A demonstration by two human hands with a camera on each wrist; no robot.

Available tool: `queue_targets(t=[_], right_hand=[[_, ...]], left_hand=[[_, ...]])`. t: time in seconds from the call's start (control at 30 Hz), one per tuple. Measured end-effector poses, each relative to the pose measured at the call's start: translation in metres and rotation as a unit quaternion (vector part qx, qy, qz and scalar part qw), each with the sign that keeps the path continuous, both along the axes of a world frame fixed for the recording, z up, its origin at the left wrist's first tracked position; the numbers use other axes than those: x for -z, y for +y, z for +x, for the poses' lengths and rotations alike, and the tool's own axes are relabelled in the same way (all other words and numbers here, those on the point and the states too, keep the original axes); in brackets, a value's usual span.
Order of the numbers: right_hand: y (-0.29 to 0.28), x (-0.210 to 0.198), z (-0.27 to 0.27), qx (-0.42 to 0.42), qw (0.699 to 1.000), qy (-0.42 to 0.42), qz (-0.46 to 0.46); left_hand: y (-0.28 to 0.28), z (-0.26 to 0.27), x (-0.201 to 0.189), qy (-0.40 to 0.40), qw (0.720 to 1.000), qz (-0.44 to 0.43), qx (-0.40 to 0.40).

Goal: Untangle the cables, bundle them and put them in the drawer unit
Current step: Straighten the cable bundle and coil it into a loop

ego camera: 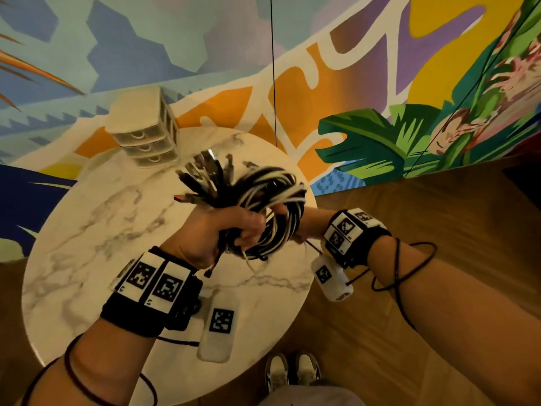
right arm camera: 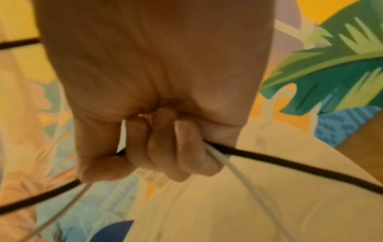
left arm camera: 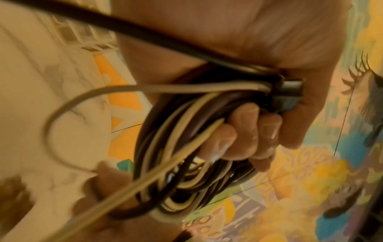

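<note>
A thick coil of black and white cables (ego camera: 269, 209) hangs above the round marble table (ego camera: 102, 224), its plugs (ego camera: 202, 174) fanning up and left. My left hand (ego camera: 228, 230) grips the coil in a fist; in the left wrist view the fingers (left arm camera: 244, 134) curl round the looped cables (left arm camera: 176, 155). My right hand (ego camera: 295, 227) sits behind the coil, mostly hidden. In the right wrist view its fingers (right arm camera: 165, 147) clench a black cable (right arm camera: 290, 165) and a thin white cable (right arm camera: 234, 167). The beige drawer unit (ego camera: 146, 133) stands at the table's far edge, drawers shut.
A colourful mural covers the wall behind the table. Wooden floor (ego camera: 439, 230) lies to the right, and my shoes (ego camera: 292, 373) stand by the table's near edge. A white tagged device (ego camera: 218, 326) hangs under my left wrist. A thin black cord (ego camera: 273, 68) runs down the wall.
</note>
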State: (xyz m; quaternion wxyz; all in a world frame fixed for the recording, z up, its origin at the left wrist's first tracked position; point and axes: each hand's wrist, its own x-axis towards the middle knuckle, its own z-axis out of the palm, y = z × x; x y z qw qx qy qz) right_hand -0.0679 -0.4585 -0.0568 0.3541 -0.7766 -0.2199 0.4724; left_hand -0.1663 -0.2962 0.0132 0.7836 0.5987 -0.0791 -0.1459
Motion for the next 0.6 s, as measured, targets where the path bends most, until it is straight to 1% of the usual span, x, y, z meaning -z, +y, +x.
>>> queue_targets(t=[0.03, 0.07, 0.13, 0.2, 0.3, 0.37, 0.47, 0.5, 0.57, 0.6], right_hand=[[0.0, -0.01, 0.006, -0.002, 0.999, -0.046, -0.021], [-0.001, -0.017, 0.012, 0.001, 0.997, -0.068, -0.019], [-0.004, -0.026, 0.022, 0.002, 0.996, -0.091, -0.002], [-0.007, -0.03, 0.029, -0.02, 0.992, -0.124, -0.024], [-0.011, -0.037, 0.031, -0.025, 0.988, -0.149, -0.034], [-0.013, -0.04, 0.03, -0.027, 0.986, -0.162, -0.035], [-0.015, -0.041, 0.028, -0.022, 0.984, -0.175, -0.029], [-0.016, -0.042, 0.028, -0.015, 0.984, -0.175, -0.025], [-0.016, -0.046, 0.028, 0.004, 0.985, -0.169, -0.018], [-0.017, -0.048, 0.027, 0.013, 0.986, -0.166, -0.015]], left_hand=[[-0.001, -0.004, 0.003, 0.003, 0.999, 0.031, 0.012], [-0.003, -0.008, 0.003, 0.01, 0.997, 0.07, 0.017], [-0.005, -0.012, 0.004, 0.03, 0.991, 0.132, -0.01], [-0.006, -0.014, 0.008, 0.032, 0.983, 0.176, -0.039], [-0.004, -0.015, 0.018, -0.002, 0.963, 0.268, -0.016], [-0.006, -0.017, 0.021, 0.007, 0.955, 0.296, -0.015], [-0.015, -0.015, 0.025, -0.004, 0.95, 0.309, -0.038], [-0.018, -0.016, 0.025, -0.007, 0.941, 0.333, -0.055], [-0.019, -0.015, 0.026, -0.016, 0.915, 0.388, -0.114], [-0.019, -0.015, 0.026, -0.026, 0.914, 0.382, -0.133]])
